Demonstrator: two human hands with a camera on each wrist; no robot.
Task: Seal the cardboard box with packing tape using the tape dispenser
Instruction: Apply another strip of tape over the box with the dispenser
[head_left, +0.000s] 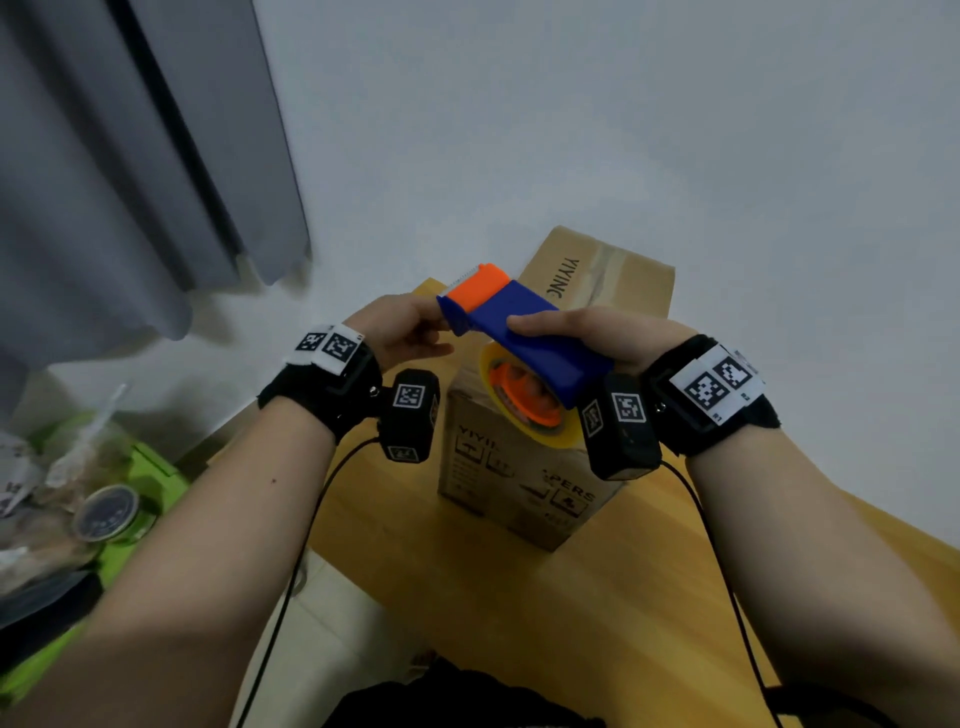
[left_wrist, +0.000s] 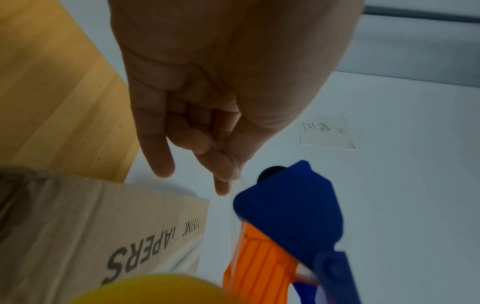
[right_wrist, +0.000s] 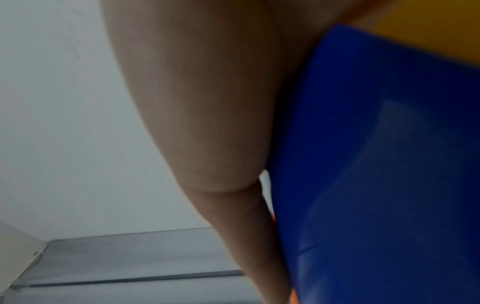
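Note:
A cardboard box (head_left: 519, 493) printed "YIYING PAPERS" stands on the wooden table (head_left: 519, 623), and its top runs away behind my hands. Above it my right hand (head_left: 571, 332) grips the blue body of the tape dispenser (head_left: 530, 332), thumb on top. The yellow tape roll (head_left: 524, 405) on its orange hub hangs under the dispenser. My left hand (head_left: 439, 327) is at the orange front end, and a thin clear strip of tape runs from its pinched fingertips (left_wrist: 223, 189) down along the dispenser (left_wrist: 291, 216). The right wrist view shows only my thumb (right_wrist: 207, 102) against the blue body (right_wrist: 376, 164).
A grey curtain (head_left: 130, 156) hangs at the left against the white wall. A green surface with bags and a round tin (head_left: 104, 514) sits low at the left. Black cables trail from both wrist cameras over the table's near part. A small paper note (left_wrist: 327, 133) is on the wall.

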